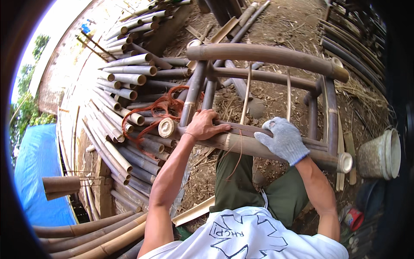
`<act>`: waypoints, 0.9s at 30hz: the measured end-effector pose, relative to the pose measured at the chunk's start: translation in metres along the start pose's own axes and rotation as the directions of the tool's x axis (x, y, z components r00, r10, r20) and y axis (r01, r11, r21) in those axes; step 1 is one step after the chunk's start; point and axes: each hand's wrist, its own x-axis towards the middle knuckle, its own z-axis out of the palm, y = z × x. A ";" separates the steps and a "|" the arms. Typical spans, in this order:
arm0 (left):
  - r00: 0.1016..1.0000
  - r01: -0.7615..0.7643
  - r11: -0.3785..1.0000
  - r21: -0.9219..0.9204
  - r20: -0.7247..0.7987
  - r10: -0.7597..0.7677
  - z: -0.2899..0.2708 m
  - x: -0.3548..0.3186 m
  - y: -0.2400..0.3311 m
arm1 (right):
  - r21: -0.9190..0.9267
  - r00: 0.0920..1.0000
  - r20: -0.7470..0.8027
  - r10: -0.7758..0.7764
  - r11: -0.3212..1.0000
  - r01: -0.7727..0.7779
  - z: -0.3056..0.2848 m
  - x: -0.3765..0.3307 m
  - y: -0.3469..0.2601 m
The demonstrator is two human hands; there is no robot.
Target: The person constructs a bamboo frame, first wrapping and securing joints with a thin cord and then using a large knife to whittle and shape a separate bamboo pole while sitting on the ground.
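From the head camera, the work in hand is a bamboo frame [263, 56], seemingly a chair or bench in the making. Its build looks well along: 2 thick horizontal poles, one at the far top and one near the person's lap, are joined by upright posts at the left and right ends, and a thinner rail runs below the top pole. What appears left is the infill: only 2 thin bamboo strips [246, 93] stand between the rails, and the wide gap beside them is bare. A split slat [241, 128] lies along the near pole [241, 144], and whether it is fixed cannot be told.

The bare left hand [206, 125] is curled down over the left end of the near pole, fingers pressing on the slat just beside the cut pole end [166, 127]; it is closed around the pole rather than flat. The right hand [282, 140], in a grey knit glove, lies over the same pole further right, fingers bent and gripping pole and slat together.

A tangle of reddish-brown cord [155, 110] rests on the stacked bamboo poles [125, 82] just left of the frame. A white bucket [381, 153] stands at the right, well apart.
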 end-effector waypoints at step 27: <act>0.973 -0.184 0.982 -0.038 -0.146 0.177 -0.007 -0.020 -0.011 | -0.048 0.976 -0.165 -0.143 0.989 0.137 0.001 0.012 -0.006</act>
